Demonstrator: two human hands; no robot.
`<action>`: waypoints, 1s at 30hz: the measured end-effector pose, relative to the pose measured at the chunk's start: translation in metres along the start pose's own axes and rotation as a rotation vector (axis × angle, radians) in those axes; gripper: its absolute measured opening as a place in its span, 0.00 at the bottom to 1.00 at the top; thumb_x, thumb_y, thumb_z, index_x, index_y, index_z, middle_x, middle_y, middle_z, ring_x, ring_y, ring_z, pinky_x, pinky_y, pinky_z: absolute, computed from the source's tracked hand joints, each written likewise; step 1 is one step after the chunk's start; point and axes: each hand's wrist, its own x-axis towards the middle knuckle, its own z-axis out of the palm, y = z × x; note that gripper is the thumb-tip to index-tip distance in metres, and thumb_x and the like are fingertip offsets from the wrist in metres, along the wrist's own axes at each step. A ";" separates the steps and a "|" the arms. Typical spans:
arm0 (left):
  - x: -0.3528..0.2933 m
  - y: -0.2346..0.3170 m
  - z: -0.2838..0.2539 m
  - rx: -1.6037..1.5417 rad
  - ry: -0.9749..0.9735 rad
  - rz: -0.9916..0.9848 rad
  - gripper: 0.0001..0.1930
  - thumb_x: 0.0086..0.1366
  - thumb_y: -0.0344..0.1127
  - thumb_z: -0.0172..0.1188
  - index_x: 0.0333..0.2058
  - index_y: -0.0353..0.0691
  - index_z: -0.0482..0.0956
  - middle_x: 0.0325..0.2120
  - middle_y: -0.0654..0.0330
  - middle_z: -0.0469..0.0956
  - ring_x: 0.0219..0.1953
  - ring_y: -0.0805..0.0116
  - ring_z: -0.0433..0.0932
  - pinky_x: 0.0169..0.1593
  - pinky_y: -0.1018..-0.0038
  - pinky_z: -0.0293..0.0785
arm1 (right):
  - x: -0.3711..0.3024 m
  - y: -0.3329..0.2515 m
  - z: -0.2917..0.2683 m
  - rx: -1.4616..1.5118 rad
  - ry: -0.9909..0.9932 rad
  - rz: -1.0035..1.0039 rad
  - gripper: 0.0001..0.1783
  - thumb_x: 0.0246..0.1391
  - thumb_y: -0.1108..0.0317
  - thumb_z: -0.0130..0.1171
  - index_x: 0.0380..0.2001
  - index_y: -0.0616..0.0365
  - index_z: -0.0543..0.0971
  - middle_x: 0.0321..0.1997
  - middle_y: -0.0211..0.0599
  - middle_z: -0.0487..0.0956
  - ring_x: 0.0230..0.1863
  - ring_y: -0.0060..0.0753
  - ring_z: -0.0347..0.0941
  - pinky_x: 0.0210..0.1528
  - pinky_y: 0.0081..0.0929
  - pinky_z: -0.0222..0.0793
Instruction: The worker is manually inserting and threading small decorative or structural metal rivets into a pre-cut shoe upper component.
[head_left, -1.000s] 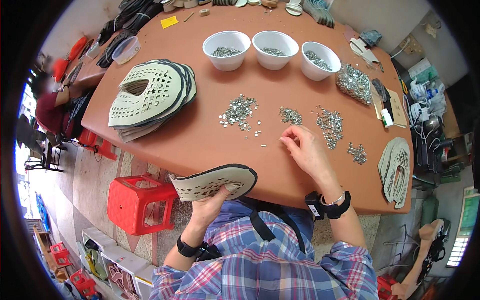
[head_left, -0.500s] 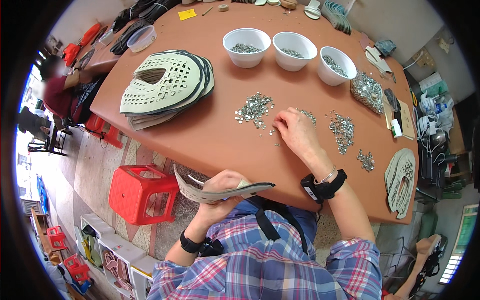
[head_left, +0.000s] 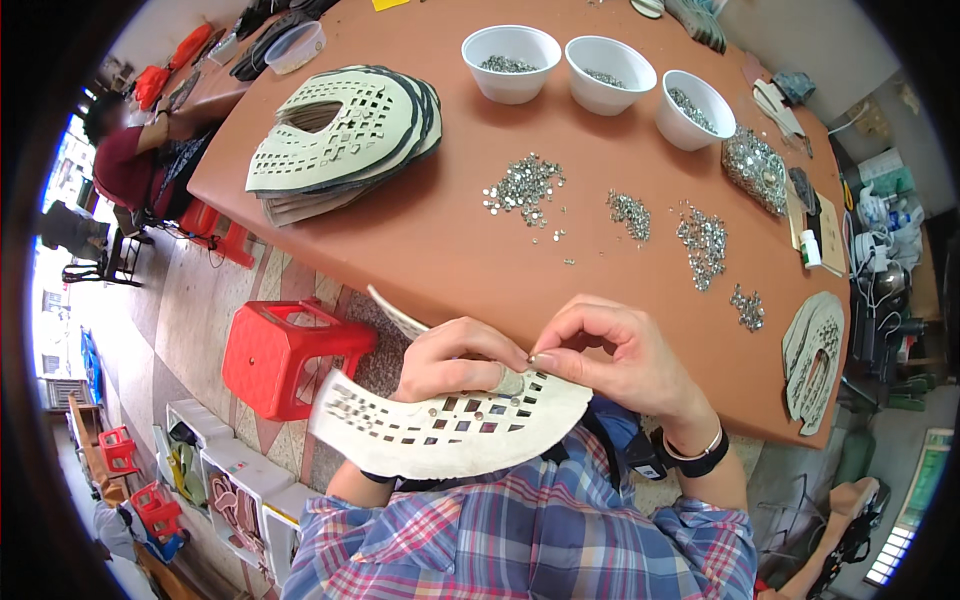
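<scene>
My left hand [head_left: 455, 360] grips a cream perforated shoe upper [head_left: 440, 455], curved and held over my lap with its rows of square holes facing up. Thumb and forefinger of my right hand [head_left: 625, 355] are pinched at the upper's far edge, on a small shiny stud [head_left: 535, 359]. My left fingertips meet the right ones there. On the brown table beyond lie loose studs: a larger pile [head_left: 527, 188], a small pile [head_left: 630, 214], a long pile [head_left: 703, 245] and a little cluster [head_left: 747, 307].
A stack of cream uppers [head_left: 345, 135] stands at the left on the table [head_left: 400, 245]. Three white bowls [head_left: 510, 85] hold studs at the back, beside a clear bag of studs [head_left: 753, 170]. More uppers [head_left: 815, 360] lie right. A red stool [head_left: 270, 360] is left; a person sits beyond.
My right hand has come back from the stud piles to the upper. My left hand has turned the upper from edge-on to holes facing up.
</scene>
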 end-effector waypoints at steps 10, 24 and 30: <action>0.003 0.006 0.005 0.004 -0.059 -0.055 0.13 0.51 0.36 0.63 0.35 0.40 0.75 0.31 0.57 0.77 0.31 0.63 0.76 0.32 0.70 0.72 | -0.014 0.003 0.003 -0.026 0.004 -0.007 0.04 0.51 0.73 0.60 0.31 0.62 0.79 0.31 0.30 0.74 0.32 0.18 0.73 0.33 0.16 0.68; -0.006 -0.005 0.008 0.190 0.001 -0.174 0.15 0.54 0.39 0.62 0.37 0.35 0.77 0.32 0.55 0.79 0.35 0.60 0.79 0.39 0.70 0.74 | -0.018 0.009 0.003 0.016 0.076 -0.004 0.13 0.61 0.69 0.47 0.39 0.66 0.78 0.31 0.33 0.76 0.33 0.21 0.71 0.34 0.19 0.65; -0.009 -0.014 0.010 0.159 0.058 -0.171 0.14 0.53 0.37 0.64 0.35 0.34 0.77 0.29 0.56 0.79 0.31 0.63 0.78 0.37 0.72 0.73 | -0.009 0.020 -0.008 0.107 0.065 0.141 0.16 0.63 0.65 0.45 0.41 0.66 0.77 0.30 0.33 0.76 0.31 0.17 0.69 0.34 0.19 0.67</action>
